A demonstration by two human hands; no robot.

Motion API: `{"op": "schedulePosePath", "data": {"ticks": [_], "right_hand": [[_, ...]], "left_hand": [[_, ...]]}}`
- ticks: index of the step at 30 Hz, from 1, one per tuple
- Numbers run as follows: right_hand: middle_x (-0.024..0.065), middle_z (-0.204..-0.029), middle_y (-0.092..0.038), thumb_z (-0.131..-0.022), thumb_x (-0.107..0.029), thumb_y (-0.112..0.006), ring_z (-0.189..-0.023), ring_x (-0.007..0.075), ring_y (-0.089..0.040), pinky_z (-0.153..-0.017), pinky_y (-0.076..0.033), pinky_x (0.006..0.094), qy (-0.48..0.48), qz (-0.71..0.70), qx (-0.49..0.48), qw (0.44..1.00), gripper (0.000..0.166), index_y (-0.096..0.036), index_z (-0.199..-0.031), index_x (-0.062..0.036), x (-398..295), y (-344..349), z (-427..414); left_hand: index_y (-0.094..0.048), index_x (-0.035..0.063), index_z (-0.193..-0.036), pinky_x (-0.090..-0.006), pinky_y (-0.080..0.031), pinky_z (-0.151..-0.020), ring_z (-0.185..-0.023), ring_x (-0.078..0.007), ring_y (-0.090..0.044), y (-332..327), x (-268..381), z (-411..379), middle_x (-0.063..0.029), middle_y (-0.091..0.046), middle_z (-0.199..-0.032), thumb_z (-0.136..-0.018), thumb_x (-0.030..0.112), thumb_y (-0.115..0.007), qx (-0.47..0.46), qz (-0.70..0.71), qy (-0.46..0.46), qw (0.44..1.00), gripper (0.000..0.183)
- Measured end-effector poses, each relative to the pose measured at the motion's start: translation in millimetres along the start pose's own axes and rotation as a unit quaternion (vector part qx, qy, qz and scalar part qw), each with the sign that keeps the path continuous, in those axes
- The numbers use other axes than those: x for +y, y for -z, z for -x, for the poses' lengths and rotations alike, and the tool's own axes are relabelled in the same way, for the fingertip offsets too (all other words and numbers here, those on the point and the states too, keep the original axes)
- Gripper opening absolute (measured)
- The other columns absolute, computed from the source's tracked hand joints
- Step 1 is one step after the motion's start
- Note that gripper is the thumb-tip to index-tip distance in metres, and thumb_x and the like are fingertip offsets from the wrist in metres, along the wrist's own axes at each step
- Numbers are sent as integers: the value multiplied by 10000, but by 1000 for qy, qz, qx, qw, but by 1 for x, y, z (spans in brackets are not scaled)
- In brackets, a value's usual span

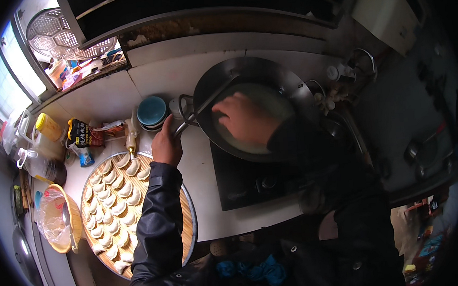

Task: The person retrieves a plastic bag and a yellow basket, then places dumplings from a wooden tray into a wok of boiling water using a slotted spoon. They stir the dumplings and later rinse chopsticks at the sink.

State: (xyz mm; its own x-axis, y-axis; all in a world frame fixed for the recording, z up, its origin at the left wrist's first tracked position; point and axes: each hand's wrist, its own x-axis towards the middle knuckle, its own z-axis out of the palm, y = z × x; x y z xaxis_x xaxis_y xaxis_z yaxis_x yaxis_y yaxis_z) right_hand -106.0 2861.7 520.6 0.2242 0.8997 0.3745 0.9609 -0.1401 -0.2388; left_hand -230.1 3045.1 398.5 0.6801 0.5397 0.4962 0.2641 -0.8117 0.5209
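Observation:
My left hand [167, 145] grips the metal handle of a long-handled utensil [216, 94], whose far end reaches into a wok [204, 67]. Cloudy, pale liquid [265, 95] fills the lower part of the wok. Over that liquid my right hand [239, 117] hangs blurred with its fingers bent; whether anything is between them cannot be made out. Under and beside my left forearm lies a round slatted tray [188, 228] with several rows of uncooked dumplings [119, 208]. My left sleeve hides part of the tray.
The wok sits on a black cooktop [239, 189]. Stacked blue bowls [152, 110] stand against the tiled wall. Bottles, including a plastic jug [41, 166], and a lined yellow basket [74, 215] are at left. A sink [393, 133] lies right; a range hood [213, 10] overhangs.

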Motion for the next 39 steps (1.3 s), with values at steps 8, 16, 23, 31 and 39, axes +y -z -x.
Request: {"op": "schedulePosePath", "data": {"ticks": [8,16,23,31,39], "right_hand": [[58,-897,-573,-734,-180,-579,-912,232,-485,-782,-380,355,131,154,-56,978,204,-585,-905,-68,8,-7,-51],[39,-816,-584,-735,-204,-576,-904,208,-502,-867,-326,425,187,238,-177,936,103,-612,-780,-118,8,-27,-79],[54,-807,-542,-740,-173,-562,-941,239,-487,-989,-159,564,180,292,-179,922,96,-586,-821,-127,32,-19,-84],[88,-870,-550,-815,-206,-517,-983,257,-455,-949,-214,572,151,320,-65,933,143,-592,-878,-102,79,41,-71],[60,-847,-532,-786,-95,-560,-820,203,-501,-800,-375,358,171,186,207,945,188,-541,-971,-76,-25,155,-65]], "left_hand": [[-170,50,-1332,-385,-427,-588,-654,-322,-543,-9,3,-20,-140,-542,-667,-669,-10,-546,-1,70,-14,997,764],[-135,30,-1338,-364,-431,-603,-641,-300,-529,-16,8,-23,-108,-525,-671,-647,-40,-529,32,109,-42,993,799],[-128,31,-1339,-350,-412,-782,-896,-310,-512,-14,16,-19,-162,-528,-937,-685,-19,-570,21,125,-23,992,790],[-253,117,-1326,-322,-424,-835,-952,-230,-523,42,-36,25,-125,-475,-1167,-703,1,-615,54,87,25,994,729],[-371,115,-1273,-279,-463,-695,-772,-167,-558,142,-136,134,-102,-560,-1009,-727,-5,-575,201,23,172,964,595]]}}
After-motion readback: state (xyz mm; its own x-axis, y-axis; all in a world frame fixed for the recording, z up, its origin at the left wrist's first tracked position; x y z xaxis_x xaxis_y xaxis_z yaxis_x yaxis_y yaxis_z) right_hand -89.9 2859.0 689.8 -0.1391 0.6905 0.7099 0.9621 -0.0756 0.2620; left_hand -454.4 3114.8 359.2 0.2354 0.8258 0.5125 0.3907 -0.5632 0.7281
